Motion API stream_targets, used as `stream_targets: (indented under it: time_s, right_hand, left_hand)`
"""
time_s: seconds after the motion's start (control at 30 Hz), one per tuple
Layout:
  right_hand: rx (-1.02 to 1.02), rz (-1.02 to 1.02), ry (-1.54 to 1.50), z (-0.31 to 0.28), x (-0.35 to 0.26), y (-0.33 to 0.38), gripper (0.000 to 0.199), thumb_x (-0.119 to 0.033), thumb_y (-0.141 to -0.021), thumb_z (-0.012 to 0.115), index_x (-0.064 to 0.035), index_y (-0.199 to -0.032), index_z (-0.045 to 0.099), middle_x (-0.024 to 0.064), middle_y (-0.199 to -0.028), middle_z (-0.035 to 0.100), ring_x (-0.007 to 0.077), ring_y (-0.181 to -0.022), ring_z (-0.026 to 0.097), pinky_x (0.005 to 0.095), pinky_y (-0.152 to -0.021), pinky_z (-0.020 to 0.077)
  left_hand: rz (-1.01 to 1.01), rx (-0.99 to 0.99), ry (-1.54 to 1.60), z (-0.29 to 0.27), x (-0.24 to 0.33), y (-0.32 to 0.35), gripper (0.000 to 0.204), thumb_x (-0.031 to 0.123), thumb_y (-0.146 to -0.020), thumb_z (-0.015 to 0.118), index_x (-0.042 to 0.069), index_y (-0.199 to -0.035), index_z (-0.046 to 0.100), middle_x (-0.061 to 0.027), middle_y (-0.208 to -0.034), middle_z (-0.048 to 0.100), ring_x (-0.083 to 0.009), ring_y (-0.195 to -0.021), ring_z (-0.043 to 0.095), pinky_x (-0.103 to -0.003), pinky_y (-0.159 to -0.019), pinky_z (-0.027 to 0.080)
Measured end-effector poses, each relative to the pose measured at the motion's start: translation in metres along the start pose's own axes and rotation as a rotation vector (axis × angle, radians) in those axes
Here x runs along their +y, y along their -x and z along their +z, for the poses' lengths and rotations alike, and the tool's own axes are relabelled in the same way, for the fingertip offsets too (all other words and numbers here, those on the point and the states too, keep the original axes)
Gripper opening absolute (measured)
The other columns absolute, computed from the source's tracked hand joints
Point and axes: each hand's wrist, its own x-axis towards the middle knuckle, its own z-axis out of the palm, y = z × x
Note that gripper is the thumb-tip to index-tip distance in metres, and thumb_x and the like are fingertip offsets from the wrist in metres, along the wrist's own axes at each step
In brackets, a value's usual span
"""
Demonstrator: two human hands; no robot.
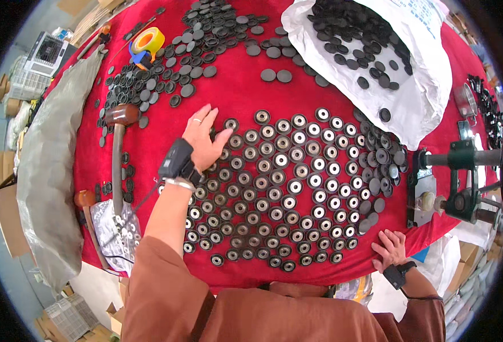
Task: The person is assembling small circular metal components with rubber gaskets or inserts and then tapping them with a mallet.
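My left hand lies over the upper left corner of a wide group of round black parts with metal ring centres. Its fingers are stretched and the thumb stands apart, pointing right toward the nearest parts. A small dark piece shows in the gap between thumb and fingers; whether I touch it is unclear. At the lower right, my right hand rests on the red cloth near the table's front edge, fingers spread and nothing visible in them. Plain black discs are heaped along the group's right side.
A white sack spills black caps at the upper right. More loose caps lie at the back. A mallet and a yellow tape roll are on the left. A metal hand press stands at the right edge.
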Motion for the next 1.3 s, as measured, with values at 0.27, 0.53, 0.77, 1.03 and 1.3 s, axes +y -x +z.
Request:
stream_targets:
  time_s: [0.27, 0.53, 0.77, 1.03, 1.3]
  right_hand:
    - [-0.041, 0.022, -0.019, -0.009, -0.006, -0.006, 0.052, -0.031, -0.056, 0.072, -0.0170, -0.105, 0.060, 0.0122, -0.125, 0.049, 0.0319, -0.114, 0.043, 0.0517, -0.091, 0.0326]
    - [-0.039, 0.058, -0.085, -0.021, -0.013, -0.006, 0.052, -0.029, -0.066, 0.069, -0.0200, -0.115, 0.057, 0.0093, -0.130, 0.046, 0.0269, -0.120, 0.041, 0.0461, -0.098, 0.0297]
    - [0.080, 0.046, -0.070, -0.015, -0.009, -0.002, 0.049, -0.027, -0.068, 0.069, -0.0169, -0.114, 0.056, 0.0077, -0.127, 0.049, 0.0261, -0.117, 0.044, 0.0463, -0.094, 0.0318]
    - [0.428, 0.306, -0.296, -0.031, -0.036, -0.075, 0.039, -0.027, -0.074, 0.069, -0.0080, -0.104, 0.055, 0.0118, -0.095, 0.053, 0.0296, -0.084, 0.054, 0.0387, -0.070, 0.0467]
    - [0.363, 0.356, -0.240, -0.024, 0.009, -0.071, 0.031, -0.025, -0.075, 0.068, -0.0093, -0.100, 0.058, 0.0121, -0.086, 0.051, 0.0314, -0.080, 0.056, 0.0400, -0.066, 0.0477]
  left_hand:
    - [0.060, -0.087, -0.266, 0.017, 0.026, 0.018, 0.060, 0.028, -0.084, 0.056, 0.004, -0.135, 0.034, -0.0183, -0.140, 0.032, -0.0324, -0.130, 0.030, -0.053, -0.104, 0.024]
    - [0.006, -0.257, -0.527, 0.016, 0.050, 0.021, 0.057, 0.037, -0.089, 0.048, 0.011, -0.137, 0.033, -0.0087, -0.144, 0.029, -0.0224, -0.134, 0.026, -0.061, -0.102, 0.019]
    - [0.231, -0.012, -0.057, 0.005, 0.162, 0.088, 0.056, 0.018, -0.075, 0.060, -0.001, -0.126, 0.043, -0.0199, -0.133, 0.042, -0.0355, -0.128, 0.035, -0.055, -0.105, 0.017]
    - [0.232, -0.231, -0.172, 0.025, 0.205, 0.246, 0.069, 0.041, -0.070, 0.068, 0.002, -0.124, 0.047, -0.0190, -0.136, 0.039, -0.0328, -0.129, 0.032, -0.062, -0.103, 0.014]
    - [-0.176, -0.081, -0.315, -0.010, 0.161, 0.275, 0.071, 0.022, -0.073, 0.063, -0.006, -0.131, 0.032, -0.0250, -0.142, 0.025, -0.0391, -0.133, 0.021, -0.058, -0.106, 0.005]
